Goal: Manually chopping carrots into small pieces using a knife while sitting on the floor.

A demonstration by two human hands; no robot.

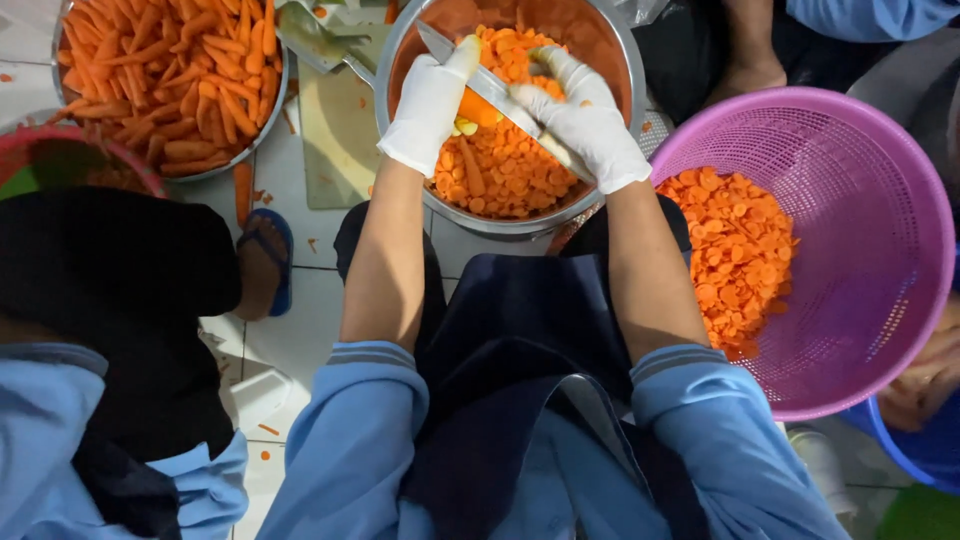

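- The left hand (432, 100), in a white glove, sits at upper centre of the frame, closed around a carrot piece (478, 108) whose orange end shows just right of the palm, over the steel bowl (610, 50)
- The right hand (585, 120), also gloved white, is wrapped around the handle of a knife (470, 68); the blade runs up and left across the bowl, its flat resting against the left glove's fingertips and its edge at the carrot
- The carrot piece is held above a heap of carrot slices (505, 175) that fills the lower half of the bowl
- Judged from its look, the carrot is stiff and light, and its wet, peeled skin is likely slick under a smooth glove; the safest hold seems to be around the thicker body, well back from the cut face, with fingertips tucked away from the edge
- The slices are thin coins that would scatter and stick, better scooped than pinched
- At right of the frame a purple perforated basket (880, 200) holds more slices along its left side
- At upper left a second steel bowl (272, 110) is piled with whole peeled carrots (170, 70)
- Between the two bowls a pale cutting board (335, 140) lies on the tiled floor (290, 320)
- Another person in a blue sleeve (40, 430) sits at lower left, with a foot in a blue sandal (270, 262) near the board
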